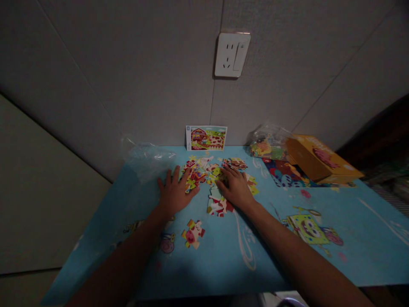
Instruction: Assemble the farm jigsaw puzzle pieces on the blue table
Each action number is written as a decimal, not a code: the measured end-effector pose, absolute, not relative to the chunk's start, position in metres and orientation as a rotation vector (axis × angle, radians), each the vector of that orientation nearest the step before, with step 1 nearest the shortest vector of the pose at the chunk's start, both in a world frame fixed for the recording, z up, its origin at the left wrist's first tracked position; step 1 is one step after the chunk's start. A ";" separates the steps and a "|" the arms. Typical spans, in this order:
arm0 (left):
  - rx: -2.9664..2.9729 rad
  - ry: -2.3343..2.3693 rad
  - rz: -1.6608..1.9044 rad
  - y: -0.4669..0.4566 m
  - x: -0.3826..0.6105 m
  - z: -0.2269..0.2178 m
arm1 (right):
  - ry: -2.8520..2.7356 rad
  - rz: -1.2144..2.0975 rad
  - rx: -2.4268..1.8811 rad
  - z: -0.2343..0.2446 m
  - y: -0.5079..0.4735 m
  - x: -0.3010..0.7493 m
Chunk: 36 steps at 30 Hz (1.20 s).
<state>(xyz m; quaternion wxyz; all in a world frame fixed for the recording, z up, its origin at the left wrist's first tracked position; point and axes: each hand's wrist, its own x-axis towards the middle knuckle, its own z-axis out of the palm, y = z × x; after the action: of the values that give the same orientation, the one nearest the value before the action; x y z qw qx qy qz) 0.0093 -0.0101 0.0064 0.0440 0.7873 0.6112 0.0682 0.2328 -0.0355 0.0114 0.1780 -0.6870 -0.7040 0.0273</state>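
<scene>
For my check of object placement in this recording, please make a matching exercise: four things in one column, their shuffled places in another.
Things:
1. picture card
2. orange box
3. right hand
4. separate puzzle piece

Places:
A. over the clustered puzzle pieces
B. on the table, between the two forearms
C. upright by the wall
D. toward the table's right side, beside a clear plastic bag

Pairs: 1-C, 2-D, 3-A, 4-B

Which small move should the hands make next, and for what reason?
Probably the left hand should spread the heaped puzzle pieces beside it: they overlap, hiding parts of their pictures, and laid flat they might compare more easily with the upright picture card.
</scene>
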 end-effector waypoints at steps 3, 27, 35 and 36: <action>2.423 1.864 0.222 -0.010 0.009 0.006 | -1.994 0.054 -1.927 0.013 -0.034 0.233; 2.446 1.854 0.245 -0.008 0.007 0.003 | -1.867 -0.045 -1.900 0.014 -0.030 0.252; 2.435 1.871 0.201 -0.008 0.008 0.004 | -1.846 -0.008 -2.118 0.018 -0.033 0.246; 2.438 1.875 0.206 -0.008 0.008 0.003 | -1.847 -0.003 -2.120 0.018 -0.033 0.246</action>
<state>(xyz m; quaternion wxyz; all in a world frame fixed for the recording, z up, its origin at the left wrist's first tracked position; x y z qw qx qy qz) 0.0079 -0.0080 0.0034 0.0295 0.7906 0.6080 0.0669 0.2461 -0.0331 0.0183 0.1643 -0.7438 -0.6479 -0.0009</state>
